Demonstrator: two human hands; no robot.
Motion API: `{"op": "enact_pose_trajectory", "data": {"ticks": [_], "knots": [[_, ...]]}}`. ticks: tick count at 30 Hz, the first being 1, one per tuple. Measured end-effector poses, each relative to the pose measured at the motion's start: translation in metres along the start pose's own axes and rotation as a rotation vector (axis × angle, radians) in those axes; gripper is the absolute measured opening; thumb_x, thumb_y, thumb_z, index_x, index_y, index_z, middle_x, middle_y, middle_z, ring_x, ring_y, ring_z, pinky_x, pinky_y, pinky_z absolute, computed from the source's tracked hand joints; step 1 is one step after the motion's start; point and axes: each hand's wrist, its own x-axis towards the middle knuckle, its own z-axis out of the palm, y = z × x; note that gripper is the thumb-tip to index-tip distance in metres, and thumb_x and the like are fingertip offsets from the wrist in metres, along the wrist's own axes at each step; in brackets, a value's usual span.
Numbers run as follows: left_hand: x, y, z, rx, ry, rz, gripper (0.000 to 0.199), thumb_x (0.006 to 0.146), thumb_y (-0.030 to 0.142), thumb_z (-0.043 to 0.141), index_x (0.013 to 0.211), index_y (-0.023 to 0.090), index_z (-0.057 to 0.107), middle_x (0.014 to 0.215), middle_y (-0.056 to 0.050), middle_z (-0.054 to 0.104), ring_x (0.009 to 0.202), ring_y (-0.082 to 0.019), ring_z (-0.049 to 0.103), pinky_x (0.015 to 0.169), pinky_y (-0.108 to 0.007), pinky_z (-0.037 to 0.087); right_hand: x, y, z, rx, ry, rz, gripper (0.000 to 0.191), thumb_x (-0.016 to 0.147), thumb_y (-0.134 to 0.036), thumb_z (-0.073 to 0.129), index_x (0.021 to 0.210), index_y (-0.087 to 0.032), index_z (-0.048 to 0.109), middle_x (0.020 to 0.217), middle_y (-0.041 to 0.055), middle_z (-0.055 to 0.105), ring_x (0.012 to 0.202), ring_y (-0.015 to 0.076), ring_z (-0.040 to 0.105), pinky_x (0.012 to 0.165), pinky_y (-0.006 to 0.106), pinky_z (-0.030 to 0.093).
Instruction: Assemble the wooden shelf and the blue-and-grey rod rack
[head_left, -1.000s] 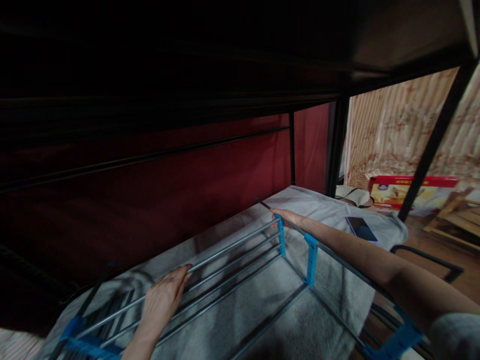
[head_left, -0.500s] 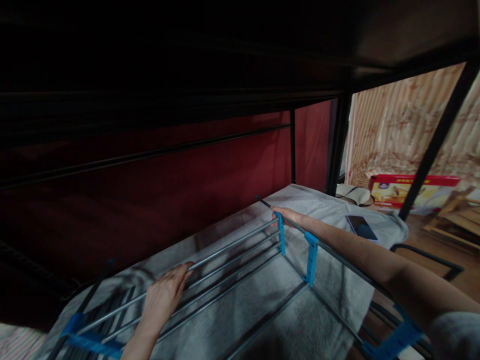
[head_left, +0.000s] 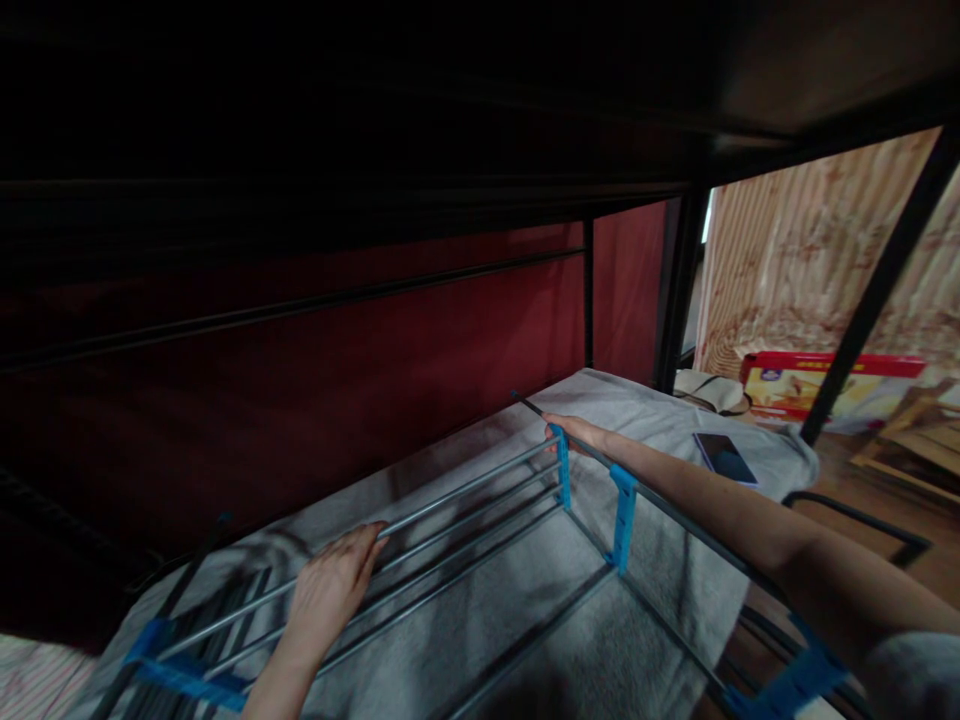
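A rack frame of grey metal tubes point(head_left: 480, 484) with blue plastic connectors point(head_left: 622, 518) lies on a grey cloth-covered surface. My left hand point(head_left: 335, 578) is closed over the upper tube on the near-left side, its fingers curled over and partly hidden. At the far corner, my right hand point(head_left: 574, 434) grips the frame where a blue connector meets a long dark tube; its fingers are mostly behind the connector. Another blue connector point(head_left: 187, 675) joins the tubes at lower left. Several loose dark tubes point(head_left: 225, 610) lie beside it.
A phone point(head_left: 724, 457) lies on the grey cloth point(head_left: 637, 400) at right. Dark metal posts point(head_left: 870, 300) and a low dark overhead panel point(head_left: 375, 100) surround the space. Behind are a red wall covering point(head_left: 450, 340), a red and yellow box point(head_left: 825, 388) and a wooden stool point(head_left: 915, 440).
Almost nothing differs. The view has shifted very slightly; both hands keep their places on the frame.
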Motion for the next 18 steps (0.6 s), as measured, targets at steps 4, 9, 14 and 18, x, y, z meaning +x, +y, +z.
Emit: {"op": "enact_pose_trajectory", "data": {"ticks": [4,9,14,18], "knots": [[-0.001,0.000,0.001,-0.037,0.018,0.019,0.038,0.095,0.041,0.037,0.118,0.023,0.062,0.108,-0.008,0.070,0.097,-0.023,0.066,0.085,-0.034,0.048,-0.005,-0.004,0.003,-0.018,0.006,0.007,0.028,0.089,-0.041,0.054,0.074,-0.018,0.059,0.058,0.0000,0.060,0.054,0.0125,0.058,0.063,0.026,0.053],[-0.007,0.014,-0.018,-0.173,0.061,-0.008,0.040,0.092,0.043,0.047,0.127,0.026,0.057,0.118,-0.007,0.065,0.110,-0.023,0.058,0.095,-0.039,0.042,-0.018,-0.008,0.009,-0.067,-0.049,0.009,0.026,0.088,-0.038,0.053,0.070,-0.020,0.056,0.055,-0.0014,0.056,0.052,0.0122,0.057,0.063,0.025,0.054],[0.022,0.002,-0.064,-0.255,0.268,-0.265,0.035,0.094,0.038,0.044,0.118,0.021,0.064,0.116,-0.008,0.065,0.110,-0.023,0.057,0.097,-0.036,0.040,-0.013,-0.002,0.000,-0.059,0.011,0.025,0.023,0.085,-0.036,0.057,0.068,-0.021,0.062,0.066,0.0039,0.061,0.057,0.0138,0.060,0.065,0.027,0.055],[0.053,-0.053,-0.101,-0.255,0.437,-0.511,0.031,0.093,0.029,0.045,0.112,0.016,0.066,0.114,-0.012,0.065,0.106,-0.022,0.059,0.093,-0.031,0.041,-0.006,0.004,-0.008,-0.095,-0.014,0.025,0.016,0.077,-0.037,0.064,0.066,-0.025,0.064,0.070,0.0086,0.061,0.060,0.0182,0.063,0.067,0.030,0.056]]}}
